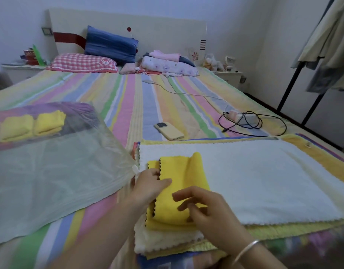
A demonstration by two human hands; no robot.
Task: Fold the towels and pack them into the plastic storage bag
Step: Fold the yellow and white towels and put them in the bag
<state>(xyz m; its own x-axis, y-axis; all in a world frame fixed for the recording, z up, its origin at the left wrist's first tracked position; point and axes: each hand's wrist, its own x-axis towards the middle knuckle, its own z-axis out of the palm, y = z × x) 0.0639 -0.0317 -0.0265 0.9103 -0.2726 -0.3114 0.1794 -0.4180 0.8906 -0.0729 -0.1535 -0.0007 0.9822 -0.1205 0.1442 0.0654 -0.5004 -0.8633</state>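
Our left hand pinches the yellow towel by its left edge. Our right hand lays bent fingers on it, grip unclear. Beneath lies a white towel; left of our hands, the plastic bag holds folded towels.

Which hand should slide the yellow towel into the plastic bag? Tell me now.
Left, probably: the left hand grips the yellow towel at its edge nearest the plastic bag, while the right hand lies farther from it.
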